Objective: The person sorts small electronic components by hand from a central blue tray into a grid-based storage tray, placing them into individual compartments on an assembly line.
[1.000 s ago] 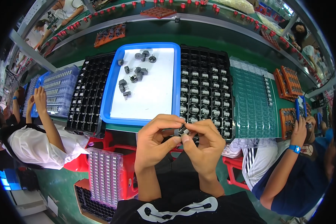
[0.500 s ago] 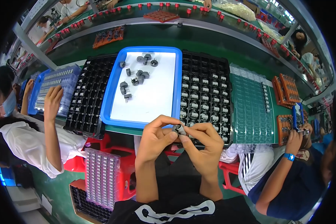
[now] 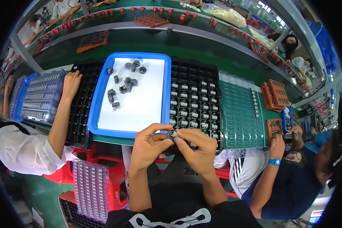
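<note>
Between the fingertips of both my hands, just past the near edge of the blue tray, is a small grey and silver cylindrical part (image 3: 173, 134). My left hand (image 3: 150, 147) pinches its left side with thumb and fingers. From the right, my right hand (image 3: 197, 149) grips it too, thumb below and fingers above. The fingers partly cover the part. Ahead, a blue-rimmed tray (image 3: 92, 114) with a white bottom holds several dark grey round pieces (image 3: 128, 83) with thin pins. A black compartment tray (image 3: 193, 72) beside it carries rows of silver cylinders (image 3: 183, 104).
Another black tray (image 3: 78, 127) lies left of the blue one, with a co-worker's hand (image 3: 71, 84) over it. Green-looking clear trays (image 3: 239, 110) and orange racks (image 3: 274, 95) stand to the right. A second co-worker's arm (image 3: 268, 182) is there. Beyond runs a conveyor with red pieces (image 3: 182, 17).
My head view has shifted, so the trays appear farther left. Both hands still hold the part together. The left co-worker's hand has moved from the clear trays to the black tray.
</note>
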Motion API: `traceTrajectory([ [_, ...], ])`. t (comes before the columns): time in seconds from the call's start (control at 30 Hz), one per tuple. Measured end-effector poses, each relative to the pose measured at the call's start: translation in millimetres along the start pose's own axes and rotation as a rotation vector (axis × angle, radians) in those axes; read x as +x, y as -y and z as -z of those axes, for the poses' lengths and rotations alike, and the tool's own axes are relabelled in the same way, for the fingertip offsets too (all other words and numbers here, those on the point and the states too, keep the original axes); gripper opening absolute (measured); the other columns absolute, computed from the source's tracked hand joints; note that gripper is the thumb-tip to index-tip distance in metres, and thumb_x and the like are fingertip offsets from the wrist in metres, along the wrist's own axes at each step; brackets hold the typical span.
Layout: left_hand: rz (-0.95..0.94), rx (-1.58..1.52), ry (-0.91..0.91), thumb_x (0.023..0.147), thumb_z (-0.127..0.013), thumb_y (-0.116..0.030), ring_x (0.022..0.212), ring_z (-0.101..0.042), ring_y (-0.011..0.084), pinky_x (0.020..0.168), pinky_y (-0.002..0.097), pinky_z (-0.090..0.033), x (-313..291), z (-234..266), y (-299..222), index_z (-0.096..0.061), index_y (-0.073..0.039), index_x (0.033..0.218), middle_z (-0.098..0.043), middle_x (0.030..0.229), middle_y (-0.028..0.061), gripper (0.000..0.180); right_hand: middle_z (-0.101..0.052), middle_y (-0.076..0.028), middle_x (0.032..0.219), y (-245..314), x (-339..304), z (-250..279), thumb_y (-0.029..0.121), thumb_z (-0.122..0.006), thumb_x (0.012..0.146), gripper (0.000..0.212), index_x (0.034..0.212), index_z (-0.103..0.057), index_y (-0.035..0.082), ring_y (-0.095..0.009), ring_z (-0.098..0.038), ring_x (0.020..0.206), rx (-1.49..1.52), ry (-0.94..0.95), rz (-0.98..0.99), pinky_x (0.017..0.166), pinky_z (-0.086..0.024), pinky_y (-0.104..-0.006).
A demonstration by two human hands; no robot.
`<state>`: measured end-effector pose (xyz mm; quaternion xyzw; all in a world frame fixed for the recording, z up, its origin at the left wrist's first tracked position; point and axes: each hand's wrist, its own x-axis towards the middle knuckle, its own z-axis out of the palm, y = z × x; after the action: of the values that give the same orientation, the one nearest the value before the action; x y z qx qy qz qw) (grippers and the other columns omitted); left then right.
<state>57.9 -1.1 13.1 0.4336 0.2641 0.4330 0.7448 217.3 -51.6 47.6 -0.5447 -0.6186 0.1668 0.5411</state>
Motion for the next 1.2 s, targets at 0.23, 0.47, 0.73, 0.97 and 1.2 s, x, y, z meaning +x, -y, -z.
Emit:
traceTrajectory([
  [0.23,-0.128,0.178,-0.133,0.093,-0.063,-0.017,0.098,-0.066,0.0216,0.081,0.0291,-0.053,7.1,7.0,-7.0,-0.056,0.002,0.126,-0.063,0.113,0.0133,0.039,-0.073,-0.011,0.092,-95.8,104.8,40.0,0.010,-0.072,0.080,0.012,0.090,-0.074,0.004,-0.024,-0.069,0.085,-0.346,-0.082,0.156,0.079,-0.053,-0.0327],
  [0.47,-0.145,0.225,-0.292,0.095,-0.057,-0.010,0.094,-0.064,0.0165,0.079,0.0282,-0.052,-14.4,36.7,-20.2,-0.060,0.003,0.120,-0.066,0.107,0.0109,0.028,-0.071,-0.012,0.087,-152.0,155.6,24.3,0.010,-0.073,0.080,0.012,0.089,-0.072,0.001,-0.027,-0.066,0.083,-0.442,0.193,0.358,0.075,-0.051,-0.0358],
  [0.73,-0.199,0.093,-0.198,0.097,-0.056,-0.024,0.081,-0.060,0.0110,0.069,0.0257,-0.050,2.6,41.0,-1.9,-0.061,-0.003,0.115,-0.064,0.094,0.0035,0.027,-0.067,-0.016,0.086,-169.1,146.7,50.8,-0.004,-0.066,0.076,0.008,0.083,-0.067,-0.003,-0.034,-0.061,0.089,-0.489,0.239,0.404,0.082,-0.048,-0.0417],
  [0.97,-0.172,0.122,-0.243,0.100,-0.052,-0.025,0.088,-0.061,0.0117,0.073,0.0268,-0.050,-6.4,49.4,-7.6,-0.059,-0.004,0.117,-0.064,0.099,0.0053,0.028,-0.066,-0.017,0.093,-179.3,155.3,44.5,-0.001,-0.065,0.077,0.010,0.086,-0.067,-0.005,-0.035,-0.059,0.095,-0.474,0.349,0.360,0.086,-0.046,-0.0423],
  [1.2,-0.240,0.472,-0.320,0.096,-0.057,-0.022,0.089,-0.062,0.0174,0.075,0.0310,-0.051,15.0,56.4,-19.4,-0.060,-0.003,0.113,-0.064,0.099,0.0103,0.026,-0.063,-0.019,0.115,-193.0,155.5,59.2,0.004,-0.060,0.086,0.026,0.111,-0.063,-0.004,-0.039,-0.057,0.108,-0.675,0.482,0.547,0.095,-0.045,-0.0430],
])
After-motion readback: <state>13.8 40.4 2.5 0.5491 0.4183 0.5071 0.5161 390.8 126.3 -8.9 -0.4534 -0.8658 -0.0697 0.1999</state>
